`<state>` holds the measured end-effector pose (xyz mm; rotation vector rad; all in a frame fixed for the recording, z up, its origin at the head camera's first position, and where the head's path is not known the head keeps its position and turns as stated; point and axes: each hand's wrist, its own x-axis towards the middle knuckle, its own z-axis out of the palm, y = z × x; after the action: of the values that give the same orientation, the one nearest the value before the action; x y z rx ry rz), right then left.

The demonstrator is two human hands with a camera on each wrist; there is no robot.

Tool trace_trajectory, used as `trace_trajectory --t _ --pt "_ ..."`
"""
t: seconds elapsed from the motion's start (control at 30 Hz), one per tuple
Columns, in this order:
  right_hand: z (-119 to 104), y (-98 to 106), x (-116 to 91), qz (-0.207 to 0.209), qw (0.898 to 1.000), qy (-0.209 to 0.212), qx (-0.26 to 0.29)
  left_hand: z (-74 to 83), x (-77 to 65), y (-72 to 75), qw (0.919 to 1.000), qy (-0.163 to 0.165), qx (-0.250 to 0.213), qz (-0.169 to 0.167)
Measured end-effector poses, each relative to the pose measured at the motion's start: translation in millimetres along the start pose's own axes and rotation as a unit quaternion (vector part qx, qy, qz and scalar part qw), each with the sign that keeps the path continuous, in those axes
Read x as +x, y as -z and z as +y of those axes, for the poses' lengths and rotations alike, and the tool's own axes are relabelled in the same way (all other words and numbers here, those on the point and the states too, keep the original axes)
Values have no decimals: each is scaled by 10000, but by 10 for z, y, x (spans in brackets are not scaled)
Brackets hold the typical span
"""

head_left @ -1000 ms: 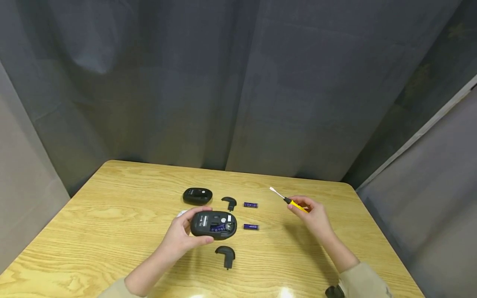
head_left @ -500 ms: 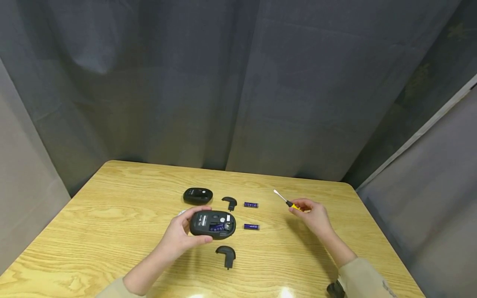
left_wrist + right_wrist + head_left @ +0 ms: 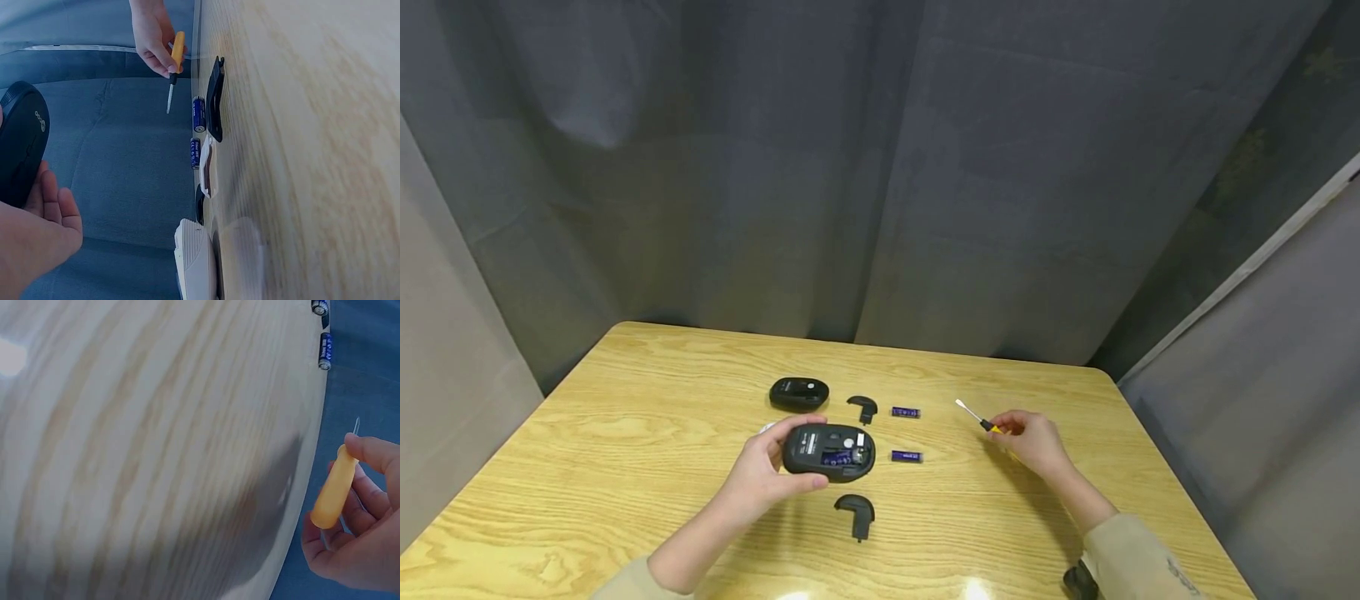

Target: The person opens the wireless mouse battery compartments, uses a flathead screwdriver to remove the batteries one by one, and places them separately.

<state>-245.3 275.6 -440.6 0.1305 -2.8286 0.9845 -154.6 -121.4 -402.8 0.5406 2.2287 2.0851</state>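
Note:
My left hand [image 3: 758, 475] holds a black computer mouse [image 3: 812, 468] above the table, thumb and fingers around its edges. The underside faces up with the compartment uncovered, and a purple-blue battery [image 3: 837, 458] sits inside. In the right wrist view my right hand [image 3: 369, 531] grips a screwdriver by its yellow handle [image 3: 336, 490]. The screwdriver's metal shaft [image 3: 970, 411] points up and left in the head view, apart from the mouse. One black battery cover [image 3: 856, 515] lies below the held mouse, another black cover [image 3: 865, 407] beyond it.
A second black mouse [image 3: 799, 393] lies underside up at the back. Two loose batteries, one farther [image 3: 906, 412] and one nearer [image 3: 907, 457], lie right of the mouse. The left wrist view shows a white mouse [image 3: 197, 259] and a white cover [image 3: 206, 165] on the wooden table [image 3: 625, 450].
My right hand has drawn slightly down and right with the screwdriver, and less of its yellow handle shows in the head view. My left hand and the mouse stay nearly still.

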Motion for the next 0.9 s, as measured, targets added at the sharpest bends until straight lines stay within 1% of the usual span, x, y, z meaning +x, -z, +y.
trace_trajectory --t 0.2,0.3,0.57,0.7,0.9 --pt "65 -21 19 -222 9992 -204 -244 1 3 -3 10000 -33 -5 -15" --pt "85 -32 27 -348 9985 -333 -263 1 6 -8 10000 -40 -7 -36" --pt "72 -60 35 -747 9961 -378 -261 -2 7 -9 10000 -24 -57 -42" --pt "73 -73 35 -849 9950 -448 -270 -7 6 -4 10000 -46 -13 -45" --pt "80 -90 43 -844 9948 -510 -251 -20 9 5 10000 -61 7 -25"
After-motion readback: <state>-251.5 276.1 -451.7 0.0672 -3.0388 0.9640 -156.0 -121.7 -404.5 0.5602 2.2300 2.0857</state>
